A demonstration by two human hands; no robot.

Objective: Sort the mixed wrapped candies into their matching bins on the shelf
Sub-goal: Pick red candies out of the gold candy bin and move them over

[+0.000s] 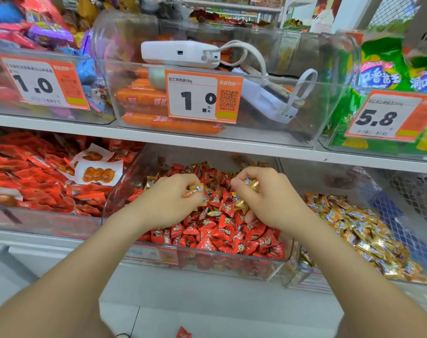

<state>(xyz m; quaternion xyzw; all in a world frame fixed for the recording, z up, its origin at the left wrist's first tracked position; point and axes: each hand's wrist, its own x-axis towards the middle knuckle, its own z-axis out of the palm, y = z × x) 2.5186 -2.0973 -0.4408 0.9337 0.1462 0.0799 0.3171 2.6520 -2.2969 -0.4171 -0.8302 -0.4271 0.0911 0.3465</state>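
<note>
1. A red candy (183,332) lies on the floor, nearest of all, below the bins. More may join it if a handful passes loosely over a bin's near edge.
2. The middle bin (207,265) is heaped with red candies (222,237) close to its near wall. Raking through the heap could push some over that wall.
3. The left hand (163,203) has curled fingers pinching gold candies (195,188) above the heap. Just to its right, the right hand (273,201) clutches a few more. With both hands loaded, grabbing the stray gold piece (240,204) between them risks spilling what they hold.
4. The gold bin (300,276), the matching one, stands to the right. A candy slipping on the way across could drop between the two bins or back among the red.
5. Farther back, the shelf board (207,145) hangs over the hands. Lifting too high may knock the knuckles and shake candies loose.
</note>
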